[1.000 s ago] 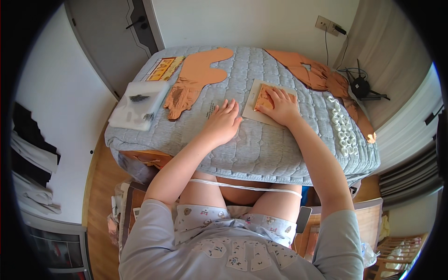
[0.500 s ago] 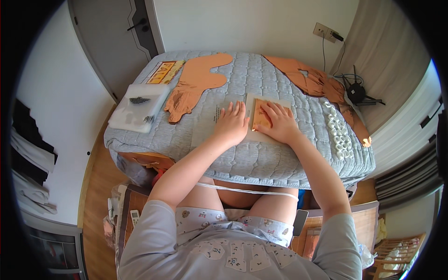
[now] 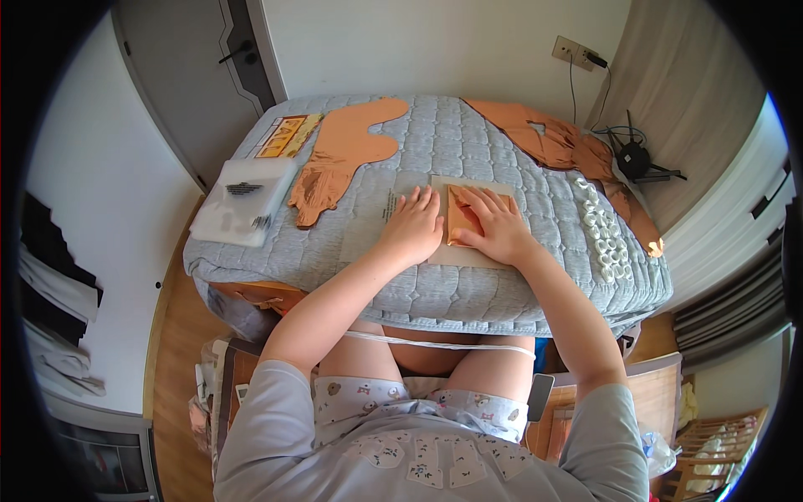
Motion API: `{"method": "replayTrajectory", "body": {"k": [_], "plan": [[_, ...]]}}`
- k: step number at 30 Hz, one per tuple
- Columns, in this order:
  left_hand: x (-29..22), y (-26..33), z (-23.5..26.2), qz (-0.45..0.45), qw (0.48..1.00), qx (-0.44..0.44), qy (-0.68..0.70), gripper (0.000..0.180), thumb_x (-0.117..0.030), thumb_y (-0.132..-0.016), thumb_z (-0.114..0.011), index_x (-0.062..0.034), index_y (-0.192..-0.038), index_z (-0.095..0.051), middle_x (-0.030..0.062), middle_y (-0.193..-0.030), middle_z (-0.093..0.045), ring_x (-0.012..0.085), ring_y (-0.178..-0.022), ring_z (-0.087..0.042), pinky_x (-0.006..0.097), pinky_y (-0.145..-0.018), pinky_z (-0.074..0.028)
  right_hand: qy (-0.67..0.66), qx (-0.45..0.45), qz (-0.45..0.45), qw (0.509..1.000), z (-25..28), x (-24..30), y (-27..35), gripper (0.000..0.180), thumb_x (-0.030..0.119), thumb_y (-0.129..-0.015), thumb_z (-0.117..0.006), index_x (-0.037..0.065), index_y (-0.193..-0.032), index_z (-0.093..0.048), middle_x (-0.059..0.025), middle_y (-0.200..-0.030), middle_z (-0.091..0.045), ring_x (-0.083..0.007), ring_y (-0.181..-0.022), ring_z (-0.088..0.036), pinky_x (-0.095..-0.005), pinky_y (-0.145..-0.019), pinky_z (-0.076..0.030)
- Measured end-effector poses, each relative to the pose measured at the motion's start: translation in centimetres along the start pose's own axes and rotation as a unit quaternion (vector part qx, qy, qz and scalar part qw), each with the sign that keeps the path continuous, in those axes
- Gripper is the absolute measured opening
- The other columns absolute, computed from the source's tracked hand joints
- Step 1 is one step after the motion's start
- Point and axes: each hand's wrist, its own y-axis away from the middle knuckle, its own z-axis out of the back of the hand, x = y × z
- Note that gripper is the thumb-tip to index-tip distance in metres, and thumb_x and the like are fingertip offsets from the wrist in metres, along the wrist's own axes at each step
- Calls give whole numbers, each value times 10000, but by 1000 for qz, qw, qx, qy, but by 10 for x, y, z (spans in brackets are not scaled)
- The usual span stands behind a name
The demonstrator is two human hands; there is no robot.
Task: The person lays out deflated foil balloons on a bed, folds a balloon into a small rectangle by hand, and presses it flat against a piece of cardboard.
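On the quilted grey mattress [image 3: 443, 289], my left hand [image 3: 412, 226] lies flat with fingers stretched, palm down on a clear plastic sheet or bag [image 3: 366, 234] bearing small print. My right hand [image 3: 495, 224] is spread over a folded square of copper-coloured foil [image 3: 462, 219], its thumb near the lower left corner. Beneath that square lies a pale, see-through sheet [image 3: 468, 258], partly covered by the hand. Beyond my left hand stretches a flat copper foil balloon [image 3: 355, 134], its lower end crinkled. Another crumpled copper foil piece [image 3: 548, 142] runs along the far right edge.
White ribbon rings [image 3: 606, 238] are heaped at the right. A frosted plastic pouch [image 3: 238, 201] and a yellow-orange printed card [image 3: 288, 136] rest at the left. A black router [image 3: 636, 159] with cables stands beyond the right edge. A phone [image 3: 540, 397] is beside my thigh.
The view has shifted slightly, so the mattress appears a little lower and further left. Both hands stay flat in nearly the same places, the right one still on the foil.
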Motion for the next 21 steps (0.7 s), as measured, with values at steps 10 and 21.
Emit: {"method": "replayTrajectory", "body": {"k": [10,21], "plan": [[-6,2,6,-4,999,-20,41,564,-281,-1087,-350,55,-1541,-356,224,-1622,-359,394,-1533,-279,544,-1243,-234,-10,34,4,999,-10,13,-14,626,531,-1008,-446,194,-1535,-452,-113,-1643,-362,-350,-1537,-275,-640,-1226,-129],[-3,7,15,-17,999,-24,24,521,-281,-1082,-362,30,-1495,-430,247,-1611,-357,440,-1514,-287,586,-1222,-260,-268,86,-64,957,-6,40,-35,683,459,-1042,-299,129,-1629,-185,-144,-1663,-325,-307,-1570,-223,-564,-1254,37]]}}
